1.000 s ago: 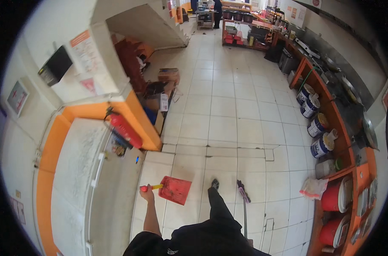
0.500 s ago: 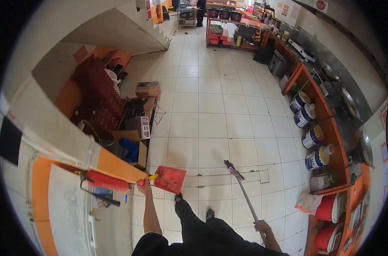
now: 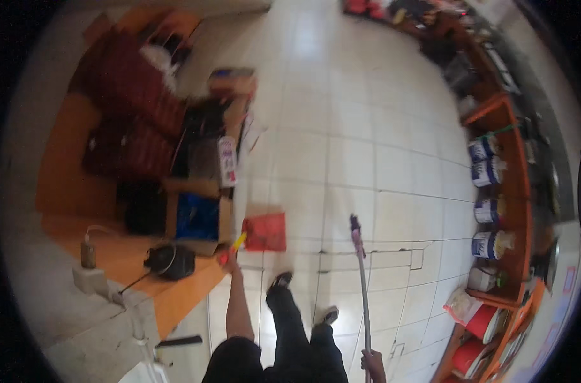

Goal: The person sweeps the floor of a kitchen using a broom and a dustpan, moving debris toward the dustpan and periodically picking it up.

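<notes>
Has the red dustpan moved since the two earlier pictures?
Yes, forward: the red dustpan was short of the open cardboard box on the left in both earlier pictures; now it is roughly level with that box, to its right.

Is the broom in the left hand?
No, the left hand grips the red dustpan, while the right hand holds the broom.

Free way: tiled floor (image 3: 348, 134), which ran open up the centre of the frame. Hand passage: gap that lay between red dustpan (image 3: 273, 231) and long-handled broom (image 3: 364, 293). Obstacles, mid-left: open cardboard box (image 3: 225, 218), which stood near the dustpan. Lower centre: legs (image 3: 287, 316), which took up floor. Right: orange shelving (image 3: 519, 204), along which buckets (image 3: 485, 210) stood in line.
</notes>
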Demonstrator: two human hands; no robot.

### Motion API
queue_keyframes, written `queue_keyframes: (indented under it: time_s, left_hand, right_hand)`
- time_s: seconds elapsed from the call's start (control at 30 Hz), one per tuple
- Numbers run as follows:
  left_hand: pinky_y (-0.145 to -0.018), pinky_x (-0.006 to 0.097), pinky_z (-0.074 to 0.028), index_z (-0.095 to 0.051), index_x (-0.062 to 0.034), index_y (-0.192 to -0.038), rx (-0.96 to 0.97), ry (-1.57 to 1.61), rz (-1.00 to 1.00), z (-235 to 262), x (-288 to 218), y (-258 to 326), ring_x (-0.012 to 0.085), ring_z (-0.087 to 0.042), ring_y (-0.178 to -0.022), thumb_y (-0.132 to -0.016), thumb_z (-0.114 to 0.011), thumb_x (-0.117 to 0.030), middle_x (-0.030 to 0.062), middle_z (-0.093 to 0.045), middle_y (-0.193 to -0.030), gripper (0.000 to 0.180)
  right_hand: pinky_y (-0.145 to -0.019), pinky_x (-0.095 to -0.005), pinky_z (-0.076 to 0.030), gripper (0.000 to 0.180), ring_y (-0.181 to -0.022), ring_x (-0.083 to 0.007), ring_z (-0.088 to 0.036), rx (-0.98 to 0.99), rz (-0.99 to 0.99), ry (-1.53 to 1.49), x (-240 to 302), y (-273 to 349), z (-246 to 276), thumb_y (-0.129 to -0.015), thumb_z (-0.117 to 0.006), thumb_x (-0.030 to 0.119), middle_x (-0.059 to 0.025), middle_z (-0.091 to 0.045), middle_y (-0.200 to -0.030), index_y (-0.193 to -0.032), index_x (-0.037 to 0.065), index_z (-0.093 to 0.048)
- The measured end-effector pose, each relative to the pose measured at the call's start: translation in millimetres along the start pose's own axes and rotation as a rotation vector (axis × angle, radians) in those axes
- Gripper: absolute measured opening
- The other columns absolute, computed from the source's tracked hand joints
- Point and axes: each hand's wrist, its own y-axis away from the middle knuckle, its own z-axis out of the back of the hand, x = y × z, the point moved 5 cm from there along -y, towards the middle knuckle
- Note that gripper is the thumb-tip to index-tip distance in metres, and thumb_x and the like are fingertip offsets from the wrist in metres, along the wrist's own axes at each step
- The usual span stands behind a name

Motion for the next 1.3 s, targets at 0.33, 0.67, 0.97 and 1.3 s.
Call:
queue_keyframes:
  time_s: [0.33,0.67,0.97,1.3]
  left_hand:
    - [-0.065,0.027,-0.048,-0.054,-0.0062,-0.084,-0.08,-0.176,0.187,-39,30,-52,0.0164,-0.058,-0.074,-0.073,-0.07,-0.018,0.0034,-0.06,-0.082,0.022]
    - [-0.069,0.029,-0.048,-0.058,-0.0054,-0.085,0.459,-0.533,0.326,-89,-8,37,0.0175,-0.058,-0.077,-0.077,-0.065,-0.02,0.0042,-0.061,-0.082,0.018]
    - [-0.073,0.032,-0.047,-0.061,-0.0046,-0.087,1.294,-0.876,0.504,-82,-43,192,0.0185,-0.058,-0.079,-0.08,-0.061,-0.021,0.0048,-0.062,-0.082,0.018]
    - [-0.068,0.031,-0.048,-0.059,-0.0048,-0.089,2.507,-0.715,-0.33,24,-35,402,0.0134,-0.059,-0.064,-0.082,-0.055,-0.03,0.0042,-0.06,-0.069,0.027]
  right_hand:
    - [-0.035,-0.0244,-0.034,0.019,-0.039,-0.0094,-0.041,-0.03,-0.111,-0.034,12,23,-62,-0.08,-0.06,0.018,-0.0008,-0.044,-0.053,-0.083,0.001,-0.052]
    - [-0.046,-0.0275,-0.044,0.034,-0.049,-0.0131,-0.052,-0.011,-0.035,0.142,-45,21,-76,-0.078,-0.063,0.034,-0.0049,-0.056,-0.06,-0.085,0.001,-0.063]
    - [-0.052,-0.0268,-0.047,0.035,-0.054,-0.0125,-0.052,-0.027,-0.106,-0.33,-195,82,-54,-0.082,-0.059,0.034,-0.0075,-0.057,-0.064,-0.084,0.0,-0.061]
    - [-0.051,-0.0314,-0.045,0.034,-0.052,-0.0168,-0.053,-0.374,-0.125,-0.925,-457,178,-38,-0.082,-0.051,0.034,-0.0085,-0.058,-0.064,-0.078,0.002,-0.061]
